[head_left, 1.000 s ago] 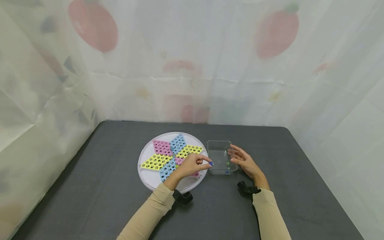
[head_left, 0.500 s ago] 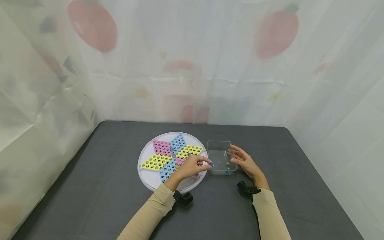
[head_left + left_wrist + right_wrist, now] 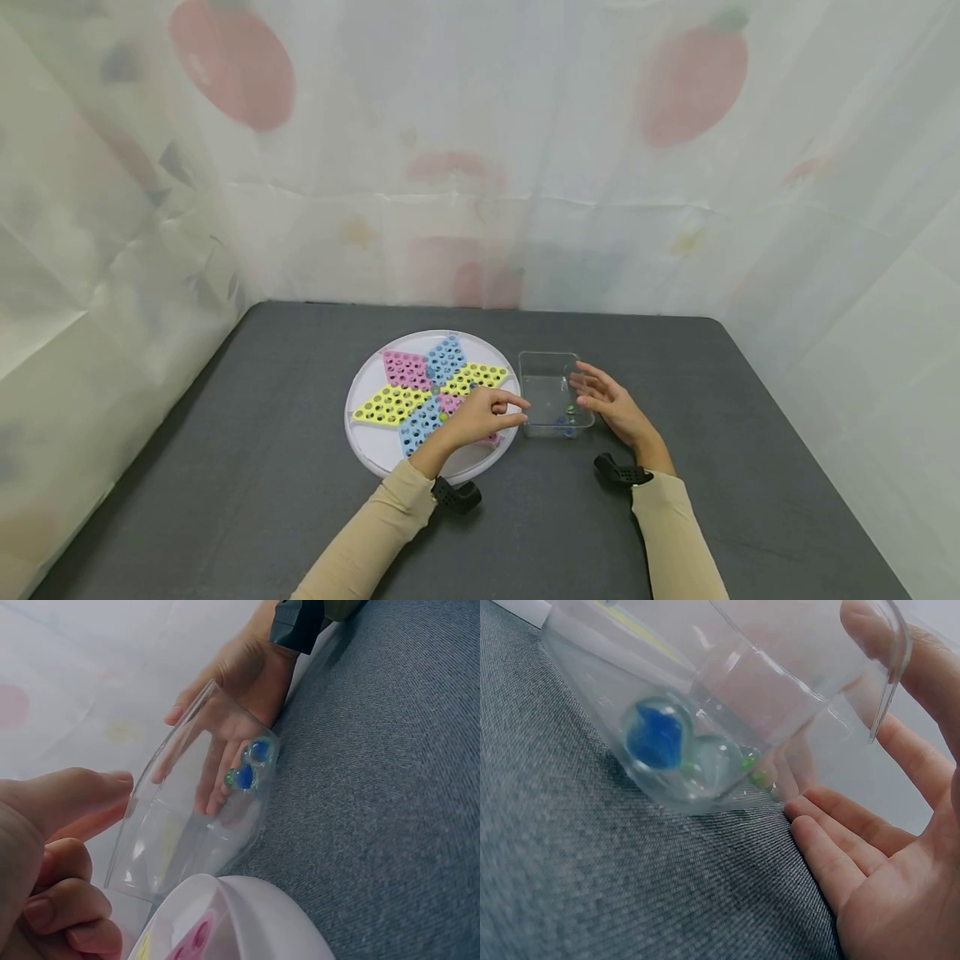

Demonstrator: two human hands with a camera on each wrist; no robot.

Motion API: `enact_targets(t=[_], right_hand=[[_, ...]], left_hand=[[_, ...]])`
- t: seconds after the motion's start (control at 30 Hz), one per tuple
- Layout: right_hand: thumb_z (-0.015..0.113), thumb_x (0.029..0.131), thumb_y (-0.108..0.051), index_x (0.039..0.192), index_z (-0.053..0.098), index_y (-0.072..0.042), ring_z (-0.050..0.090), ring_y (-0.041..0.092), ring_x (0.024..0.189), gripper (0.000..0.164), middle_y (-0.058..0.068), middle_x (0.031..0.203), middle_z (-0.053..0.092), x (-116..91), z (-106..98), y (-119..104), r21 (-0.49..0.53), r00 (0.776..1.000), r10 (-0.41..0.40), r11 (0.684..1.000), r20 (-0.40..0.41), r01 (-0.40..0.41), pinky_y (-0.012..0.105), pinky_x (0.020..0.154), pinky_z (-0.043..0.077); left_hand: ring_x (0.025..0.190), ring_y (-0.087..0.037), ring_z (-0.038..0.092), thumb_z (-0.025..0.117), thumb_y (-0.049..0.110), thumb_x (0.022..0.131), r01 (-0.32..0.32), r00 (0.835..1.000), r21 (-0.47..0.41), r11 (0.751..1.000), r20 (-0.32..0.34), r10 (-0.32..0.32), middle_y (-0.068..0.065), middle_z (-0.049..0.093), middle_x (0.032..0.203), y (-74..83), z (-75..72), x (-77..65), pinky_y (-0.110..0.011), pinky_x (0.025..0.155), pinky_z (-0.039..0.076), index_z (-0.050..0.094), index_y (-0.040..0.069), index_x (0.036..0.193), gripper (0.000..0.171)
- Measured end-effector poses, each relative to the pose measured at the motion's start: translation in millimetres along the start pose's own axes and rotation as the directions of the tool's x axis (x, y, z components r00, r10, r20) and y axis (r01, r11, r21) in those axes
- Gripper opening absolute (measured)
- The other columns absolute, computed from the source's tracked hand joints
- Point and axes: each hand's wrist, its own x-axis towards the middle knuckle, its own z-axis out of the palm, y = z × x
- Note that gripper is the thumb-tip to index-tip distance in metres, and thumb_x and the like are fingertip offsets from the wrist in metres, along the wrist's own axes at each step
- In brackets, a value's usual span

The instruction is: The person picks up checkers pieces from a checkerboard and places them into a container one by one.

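A clear plastic box (image 3: 546, 387) stands on the table with several blue, green and clear glass marbles (image 3: 244, 776) gathered in its near right corner. My left hand (image 3: 476, 414) hovers by the box's left rim, thumb and forefinger reaching toward it with nothing between them; its other fingers are curled in. On the far side of the box, my right hand (image 3: 611, 408) rests against the right wall with fingers extended, as the right wrist view shows. Left of the box lies a round white Chinese checkers board (image 3: 367, 437), partly hidden under the left hand.
The board's pink, yellow and blue star has rows of holes, with a few marbles around its middle. Its rim lies close to the box. A dark grey table (image 3: 225, 433) carries everything, and a printed curtain (image 3: 570, 167) hangs behind and at both sides.
The blue marble that my left thumb and forefinger pinched has been let go and is now in the box with the others. Both hands have stayed in nearly the same place.
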Motion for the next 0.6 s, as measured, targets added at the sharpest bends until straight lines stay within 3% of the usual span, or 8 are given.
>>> enact_targets(t=[0.2,0.4,0.6], right_hand=[[0.058,0.095,-0.009,0.152,0.015,0.002,0.049,-0.008,0.123,0.072,0.035,0.151,0.022,0.2,-0.5,-0.5,0.007,1.0,0.001,1.0,0.003,-0.001,0.008,0.097,0.042],[0.058,0.095,-0.01,0.152,0.015,0.001,0.049,-0.008,0.122,0.072,0.033,0.152,0.024,-0.1,0.1,-2.0,-0.002,1.0,0.018,1.0,0.0,-0.018,0.008,0.097,0.042],[0.057,0.096,-0.01,0.153,0.015,0.001,0.049,-0.008,0.122,0.071,0.034,0.152,0.024,-0.6,-0.2,-1.9,-0.017,1.0,0.023,1.0,-0.005,-0.023,0.008,0.096,0.042]], left_hand=[[0.048,-0.002,0.018,0.066,0.018,0.091,-0.009,0.999,0.011,1.0,-0.042,0.01,0.006,0.024,0.056,1.5,-5.1,-2.6,-0.017,0.05,0.025,0.072,0.002,0.109,0.025],[0.05,-0.003,0.023,0.067,0.019,0.09,0.03,0.996,0.01,1.0,-0.079,-0.029,0.006,0.024,0.057,1.3,-11.0,-6.1,-0.017,0.05,0.025,0.074,0.006,0.105,0.021],[0.05,-0.003,0.022,0.067,0.017,0.089,0.028,0.994,-0.007,1.0,-0.103,-0.028,0.006,0.026,0.057,-1.7,-16.3,-9.9,-0.017,0.05,0.024,0.074,0.004,0.103,0.02]])
